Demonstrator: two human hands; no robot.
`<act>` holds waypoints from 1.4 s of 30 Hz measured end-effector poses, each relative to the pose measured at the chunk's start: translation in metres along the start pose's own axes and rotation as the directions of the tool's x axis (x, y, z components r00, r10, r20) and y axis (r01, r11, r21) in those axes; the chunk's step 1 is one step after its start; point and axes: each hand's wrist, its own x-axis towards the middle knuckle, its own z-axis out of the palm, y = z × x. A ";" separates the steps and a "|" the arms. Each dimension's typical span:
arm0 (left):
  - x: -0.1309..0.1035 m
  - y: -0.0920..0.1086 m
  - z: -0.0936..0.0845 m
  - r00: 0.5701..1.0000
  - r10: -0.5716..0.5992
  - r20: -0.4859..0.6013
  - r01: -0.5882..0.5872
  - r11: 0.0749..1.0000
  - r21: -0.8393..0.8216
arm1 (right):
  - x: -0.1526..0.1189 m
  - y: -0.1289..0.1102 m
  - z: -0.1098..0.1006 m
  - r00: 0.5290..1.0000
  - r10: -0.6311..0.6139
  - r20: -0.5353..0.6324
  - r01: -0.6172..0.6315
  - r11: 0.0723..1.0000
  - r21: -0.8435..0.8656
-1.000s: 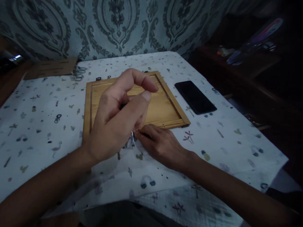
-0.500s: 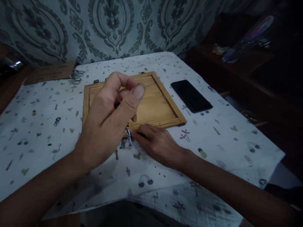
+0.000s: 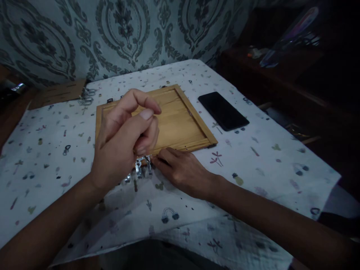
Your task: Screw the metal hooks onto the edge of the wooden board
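A single view is provided, taken from the person's head and directed forward and steeply down over the white table cover with small coloured prints [image 3: 180, 210]. The two bare forearms are seen from above, entering at the lower left and lower right corners, close to the lens. The yellow-brown framed wooden panel [image 3: 177, 120] is held near the centre, and the grey patterned wall covering [image 3: 123, 30] is caught along the top of the frame.
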 end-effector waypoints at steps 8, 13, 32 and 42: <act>-0.006 -0.001 -0.001 0.968 0.079 -0.240 -0.044 0.988 0.147 | 0.001 0.000 0.001 1.000 -0.001 -0.020 0.001 1.000 0.020; -0.008 0.000 0.006 0.968 0.087 -0.237 -0.083 0.996 0.027 | 0.002 0.000 0.000 1.000 0.011 -0.016 -0.011 1.000 0.024; -0.002 0.005 -0.001 0.994 -0.022 0.109 0.017 0.999 0.043 | 0.001 -0.001 0.001 0.999 0.014 0.034 -0.014 1.000 -0.001; 0.002 0.012 -0.002 0.976 0.120 -0.183 -0.121 0.993 0.007 | 0.002 0.000 -0.001 0.999 0.012 0.053 -0.012 1.000 0.005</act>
